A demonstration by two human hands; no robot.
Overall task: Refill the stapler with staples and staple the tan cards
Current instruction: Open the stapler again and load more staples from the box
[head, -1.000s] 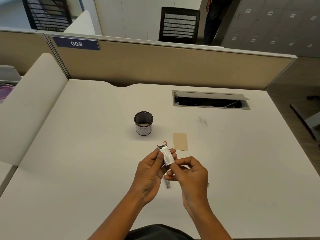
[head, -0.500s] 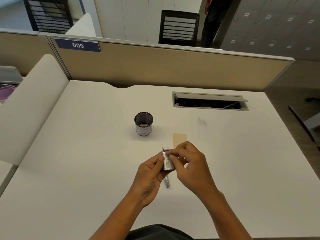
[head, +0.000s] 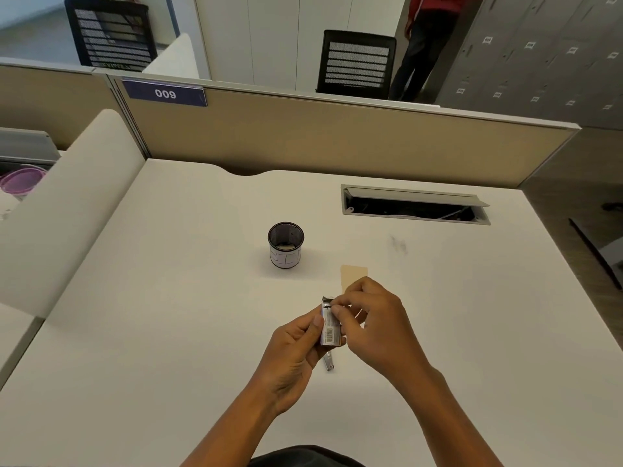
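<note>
I see my left hand gripping the staple box above the worktop — my right hand pinches its top end; tan cards lie just beyond.

Left hand grips a small box; right hand pinches its top.

Tan cards, blk mesh cup w/ white label, silver barcoded staple box
</note>
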